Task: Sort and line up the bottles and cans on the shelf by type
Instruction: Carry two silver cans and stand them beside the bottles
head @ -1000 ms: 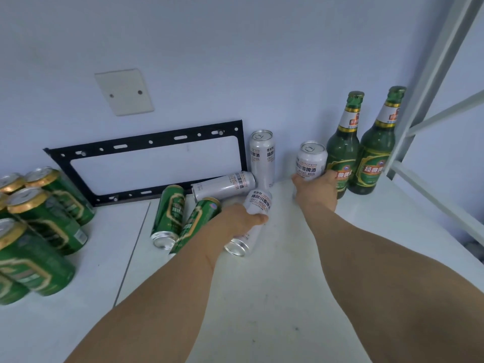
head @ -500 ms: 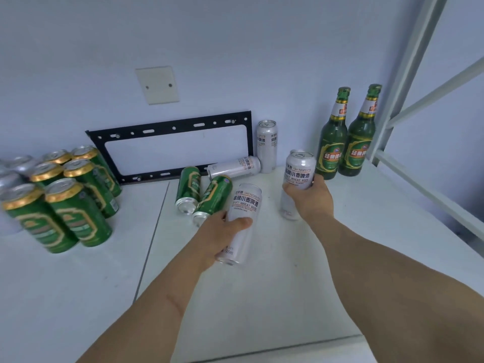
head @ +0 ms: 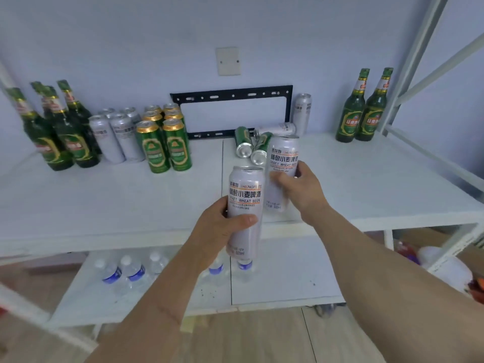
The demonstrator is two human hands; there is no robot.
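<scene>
My left hand (head: 222,226) grips a tall silver beer can (head: 245,189) upright, in front of the shelf's front edge. My right hand (head: 298,187) holds a second silver can (head: 284,155) upright just behind and to the right of it. On the white shelf (head: 104,200), at the left, stand several green bottles (head: 55,137), silver cans (head: 115,137) and green cans (head: 162,145) in groups. Near the middle lie two green cans (head: 242,142) and one silver can (head: 277,128) on their sides; another silver can (head: 302,111) stands behind. Two green bottles (head: 362,111) stand at the right.
A black metal frame (head: 230,94) leans against the back wall below a white wall plate (head: 227,61). The lower shelf (head: 282,281) holds several water bottles (head: 123,268). A white shelf post (head: 411,61) and braces rise at the right. Wooden floor lies below.
Both hands have lifted their silver cans off the shelf and pulled them back toward me. The view has drawn back, so the sorted groups at the left now show.
</scene>
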